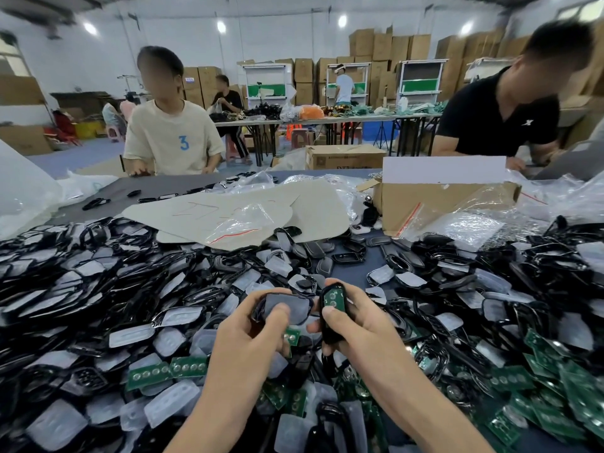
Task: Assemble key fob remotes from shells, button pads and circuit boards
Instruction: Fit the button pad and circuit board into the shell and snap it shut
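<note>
Counts two hands at work, each with one shell half. Grips in the left hand (pixel 251 328) one black shell (pixel 261 313) fitted with one grey button pad (pixel 287 305), thumb pressed flat on the pad, fingers curled beneath. Grips in the right hand (pixel 356 325) a second shell (pixel 328 331), held upright, with one green circuit board (pixel 334 299) seated inside and the thumb on the board's lower end. Holds both just above the heap near the table's near edge, the two shells almost touching. Shows one spare board (pixel 292 335) just under the left fingers; cannot tell whether held or lying loose. Too many loose parts to count: black frames (pixel 65 273) heaped at left, translucent pads (pixel 170 403) in front, loose green boards (pixel 555 403) thick at right. Leaves little bare table (pixel 163 188): a small dark patch just beyond the hands and a longer strip toward the far left edge. Beyond, one flat cardboard sheet (pixel 235 207) and one open cardboard box (pixel 441 204), with clear bags around it. Seats two people at the far edge, two more at benches well behind.
</note>
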`<state>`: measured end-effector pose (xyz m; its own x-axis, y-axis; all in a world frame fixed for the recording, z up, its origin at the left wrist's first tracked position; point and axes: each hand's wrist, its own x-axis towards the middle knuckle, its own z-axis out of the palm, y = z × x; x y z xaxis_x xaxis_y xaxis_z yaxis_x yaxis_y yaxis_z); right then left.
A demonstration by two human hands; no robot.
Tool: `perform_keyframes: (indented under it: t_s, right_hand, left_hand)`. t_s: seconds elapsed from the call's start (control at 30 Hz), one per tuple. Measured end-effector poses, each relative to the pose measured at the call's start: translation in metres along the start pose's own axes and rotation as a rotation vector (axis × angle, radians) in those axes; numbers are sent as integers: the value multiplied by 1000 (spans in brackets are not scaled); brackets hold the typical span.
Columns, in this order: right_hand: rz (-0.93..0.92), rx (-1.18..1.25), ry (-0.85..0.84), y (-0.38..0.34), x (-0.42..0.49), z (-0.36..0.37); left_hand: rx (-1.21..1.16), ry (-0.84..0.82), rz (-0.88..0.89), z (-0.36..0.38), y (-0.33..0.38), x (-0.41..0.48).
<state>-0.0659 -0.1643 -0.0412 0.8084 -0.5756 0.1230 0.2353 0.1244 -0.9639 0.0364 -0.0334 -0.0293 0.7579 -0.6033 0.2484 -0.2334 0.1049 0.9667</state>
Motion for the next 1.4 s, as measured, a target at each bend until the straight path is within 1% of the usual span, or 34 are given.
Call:
perform_keyframes:
  t_s: [0.17, 0.43, 0.53, 0.67, 0.77, 0.83, 0.9, 1.0, 1.07, 1.1, 1.17, 1.27, 1.33, 1.4]
  right_hand:
    - [2, 61, -38, -1, -1, -1]
    - [44, 162, -57, -3, 0, -1]
    - [49, 201, -77, -6, 0, 0]
    - [63, 287, -76, -8, -1, -1]
    - [71, 321, -75, -8, -1, -3]
    - [82, 302, -74, -8, -1, -3]
    - [81, 224, -62, -6, 0, -3]
    - [26, -32, -22, -4, 0, -3]
    - [-11, -206, -9, -5, 0, -7]
    - [-24, -253, -12, -5, 0, -8]
    - [-26, -269, -26, -7, -2, -7]
    - [-38, -267, -44, -9, -3, -3]
    - [-38, -240, -36, -8, -3, -2]
    - [-30, -197, -5, -6, -4, -1]
  left_hand:
    - [-146, 37, -17, 0, -4, 2]
    - [-86, 74, 12, 0, -1, 2]
    - [-122, 49, 12, 1, 2, 0]
    - [-82, -9, 31, 4, 8, -2]
    - [-27, -19, 62, 3, 8, -1]
    - [28, -22, 79, 3, 5, -1]
    - [71, -27, 103, 3, 2, -1]
    - [137, -6, 153, 2, 0, -2]
    - [231, 31, 219, -1, -2, -2]
    - [290, 50, 261, -3, -2, -1]
    - [388, 78, 327, -6, -1, -1]
    - [429, 86, 367, -5, -4, -2]
    - [446, 60, 366, -1, -6, -3]
    - [463, -3, 355, 5, -10, -6]
